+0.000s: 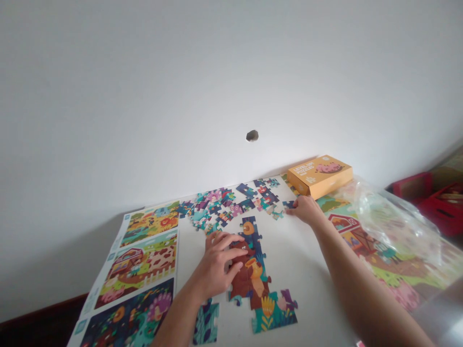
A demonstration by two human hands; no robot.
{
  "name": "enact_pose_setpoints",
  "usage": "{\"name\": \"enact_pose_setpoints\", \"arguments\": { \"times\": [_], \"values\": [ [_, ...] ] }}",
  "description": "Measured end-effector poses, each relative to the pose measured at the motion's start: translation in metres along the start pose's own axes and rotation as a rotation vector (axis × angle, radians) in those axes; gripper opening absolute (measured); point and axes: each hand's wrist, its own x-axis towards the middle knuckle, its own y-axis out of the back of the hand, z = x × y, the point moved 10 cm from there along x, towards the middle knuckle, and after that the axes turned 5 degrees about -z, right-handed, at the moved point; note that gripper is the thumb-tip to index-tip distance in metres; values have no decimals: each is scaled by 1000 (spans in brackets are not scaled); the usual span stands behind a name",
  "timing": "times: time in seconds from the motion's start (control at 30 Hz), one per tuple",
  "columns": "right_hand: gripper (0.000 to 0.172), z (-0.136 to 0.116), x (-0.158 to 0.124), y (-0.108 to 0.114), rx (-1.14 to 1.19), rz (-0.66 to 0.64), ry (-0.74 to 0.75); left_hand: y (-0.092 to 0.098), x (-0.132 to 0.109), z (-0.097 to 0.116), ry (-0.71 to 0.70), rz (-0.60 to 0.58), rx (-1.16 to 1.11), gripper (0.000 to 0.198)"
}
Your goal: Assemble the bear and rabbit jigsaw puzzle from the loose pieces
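Note:
My left hand (220, 262) rests with its fingers spread over a joined section of a jigsaw puzzle (256, 270), which shows a brown bear on dark blue. Part of the bear lies hidden under the fingers. At the far right of the white surface, my right hand (304, 210) pinches a dark blue puzzle piece (288, 206) between thumb and finger. Loose puzzle pieces (213, 207) are heaped along the back, left of that hand. Near my left wrist lies a separate teal leaf-patterned part (206, 324).
A yellow puzzle box (320, 176) stands at the back right against the white wall (144, 96). Clear plastic wrap (394, 221) covers part of a farm picture sheet (343, 226). Printed reference pictures (139, 265) lie on the left. Red items (441, 205) stand beyond the right edge.

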Motion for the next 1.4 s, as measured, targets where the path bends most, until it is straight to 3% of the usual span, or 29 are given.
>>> {"name": "enact_pose_setpoints", "arguments": {
  "times": [0.2,0.33,0.47,0.63,0.87,1.07,1.23,1.4],
  "values": [
    [51,8,0,1,81,50,-60,-3,0,-2,7,-21,7,28],
    [42,6,3,-3,74,38,-84,-3,0,-2,13,-26,3,29],
    [41,-1,6,0,113,133,-104,-2,1,-1,7,-17,-4,29],
    [29,-20,8,-1,138,247,-34,-2,1,-1,17,-17,-2,29],
    [43,-51,3,-6,125,314,154,-3,1,-2,17,-21,-3,27],
    [28,-57,1,-8,156,346,185,-3,2,-1,14,-17,-5,27],
    [25,-62,29,4,142,290,100,-1,2,0,1,-12,4,28],
    [45,-56,61,20,176,341,-41,0,2,3,-4,-27,3,30]
  ]
}}
